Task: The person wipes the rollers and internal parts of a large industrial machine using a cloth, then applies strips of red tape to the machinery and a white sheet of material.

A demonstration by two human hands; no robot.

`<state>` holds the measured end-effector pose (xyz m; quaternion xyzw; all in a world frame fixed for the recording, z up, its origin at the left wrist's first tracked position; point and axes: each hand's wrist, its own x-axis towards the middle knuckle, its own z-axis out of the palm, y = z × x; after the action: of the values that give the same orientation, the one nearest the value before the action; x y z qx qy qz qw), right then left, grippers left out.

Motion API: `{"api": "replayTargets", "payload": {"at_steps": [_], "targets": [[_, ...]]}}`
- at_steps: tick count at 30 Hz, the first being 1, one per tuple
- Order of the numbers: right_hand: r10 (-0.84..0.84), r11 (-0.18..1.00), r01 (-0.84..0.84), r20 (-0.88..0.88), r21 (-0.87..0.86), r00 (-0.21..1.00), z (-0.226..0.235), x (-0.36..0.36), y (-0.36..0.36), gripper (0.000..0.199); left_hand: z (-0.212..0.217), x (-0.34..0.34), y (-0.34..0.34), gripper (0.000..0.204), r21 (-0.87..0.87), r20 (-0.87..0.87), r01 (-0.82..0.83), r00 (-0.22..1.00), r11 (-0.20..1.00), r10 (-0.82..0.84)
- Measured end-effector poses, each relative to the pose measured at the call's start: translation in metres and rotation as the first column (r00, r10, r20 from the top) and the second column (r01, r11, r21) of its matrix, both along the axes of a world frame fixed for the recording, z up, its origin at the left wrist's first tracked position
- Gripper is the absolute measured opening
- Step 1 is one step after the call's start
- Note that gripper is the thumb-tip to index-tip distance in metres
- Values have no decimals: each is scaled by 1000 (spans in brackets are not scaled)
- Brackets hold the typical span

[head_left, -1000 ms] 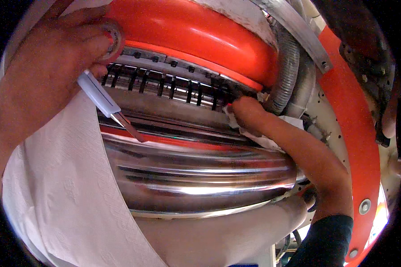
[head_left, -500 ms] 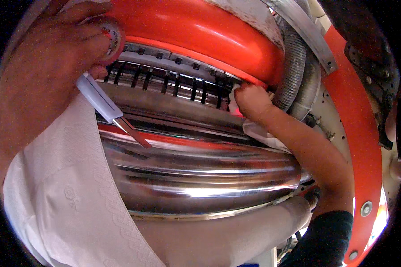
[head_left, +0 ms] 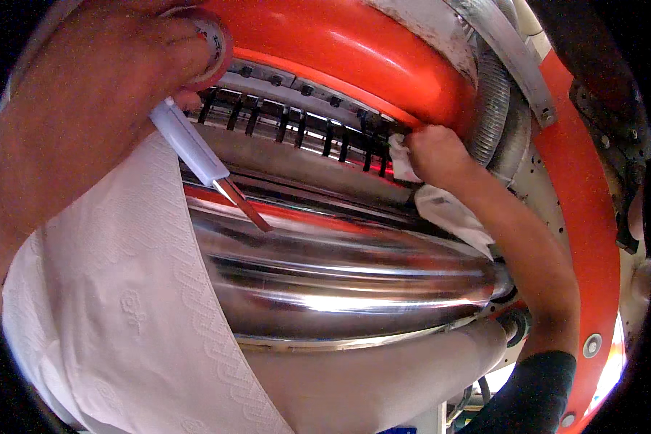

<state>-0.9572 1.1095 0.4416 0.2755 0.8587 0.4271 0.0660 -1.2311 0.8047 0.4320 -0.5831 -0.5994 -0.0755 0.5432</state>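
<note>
A crumpled white cloth (head_left: 401,158) is pressed against the machine's black slotted row (head_left: 296,126) by the right hand (head_left: 441,153), fingers closed around it. A white-handled blade tool (head_left: 202,163) and tape roll (head_left: 213,43) are gripped by the left hand (head_left: 101,94), above the polished steel roller (head_left: 340,267) and embossed paper towel (head_left: 123,311).

Curving overhead, a glossy orange housing (head_left: 354,43). Just right of it, a grey ribbed hose (head_left: 493,101). Further right, an orange ring (head_left: 582,217) with bolts. Below the housing, a wide polished chrome cylinder (head_left: 340,282).
</note>
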Motion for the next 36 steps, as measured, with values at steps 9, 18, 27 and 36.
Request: {"api": "replayTargets", "payload": {"at_steps": [9,18,27,36], "targets": [[28,988,-6,148,-152,989,-39,14,30,16,-9,-2,15,17,9,51,17,999,1000,-18],[-99,994,99,13,42,995,-36,14,42,15,-1,0,16,19,-63,-56,64,996,996,-68],[73,996,-69,85,-58,994,-20,19,23,15,-2,-14,4,21,-16,-11,54,998,998,-54],[123,992,-121,68,-37,990,-33,19,45,12,-10,-15,26,22,5,-56,100,993,995,-99]]}}
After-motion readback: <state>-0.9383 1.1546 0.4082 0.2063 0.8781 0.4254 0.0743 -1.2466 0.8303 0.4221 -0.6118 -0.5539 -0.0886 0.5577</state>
